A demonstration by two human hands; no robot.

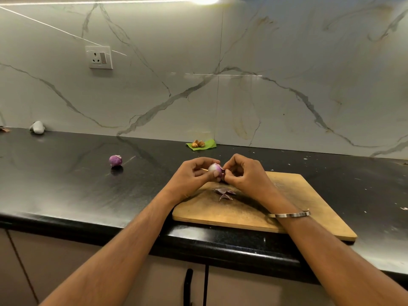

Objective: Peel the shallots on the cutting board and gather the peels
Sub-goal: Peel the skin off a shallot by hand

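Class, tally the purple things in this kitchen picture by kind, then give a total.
Shallots: 2, one in the hands, one on the counter
Loose peels on the cutting board: 2
Total: 4

The person is wearing no sleeves, both forearms showing bare to the frame's edge. A thin silver bangle (289,214) is circling the right wrist, at about four o'clock from the hands.
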